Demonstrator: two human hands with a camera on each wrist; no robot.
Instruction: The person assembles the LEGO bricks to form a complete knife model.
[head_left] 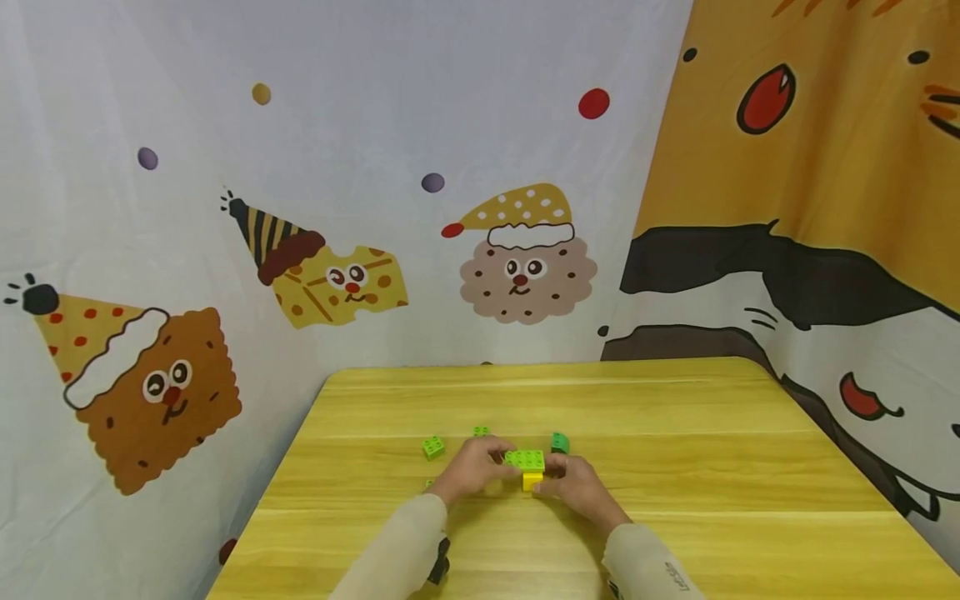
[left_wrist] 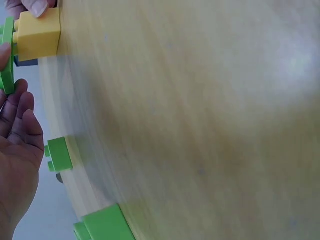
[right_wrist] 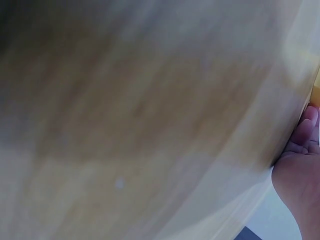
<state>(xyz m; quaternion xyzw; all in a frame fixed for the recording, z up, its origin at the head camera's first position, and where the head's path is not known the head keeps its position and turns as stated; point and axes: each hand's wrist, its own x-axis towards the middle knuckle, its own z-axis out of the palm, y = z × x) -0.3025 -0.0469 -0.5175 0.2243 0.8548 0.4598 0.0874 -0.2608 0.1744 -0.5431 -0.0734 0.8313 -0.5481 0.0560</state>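
Left hand [head_left: 474,467] pinches green plate [head_left: 527,460] | right hand [head_left: 576,485] grips yellow block [head_left: 532,482], seemingly bracing it | beyond: desk [head_left: 600,377] far edge

I see the left arm [head_left: 390,554] and right arm [head_left: 648,567] reaching forward and slanting in toward each other, in beige sleeves [head_left: 423,518] that end near the wrists. The left hand [head_left: 471,467] is turned inward, its thumb [left_wrist: 4,55] and fingers [left_wrist: 20,97] bent in a pinch. Close opposite, the right hand [head_left: 579,487] is turned inward too and also pinching, its own thumb tip pointing toward the other hand.
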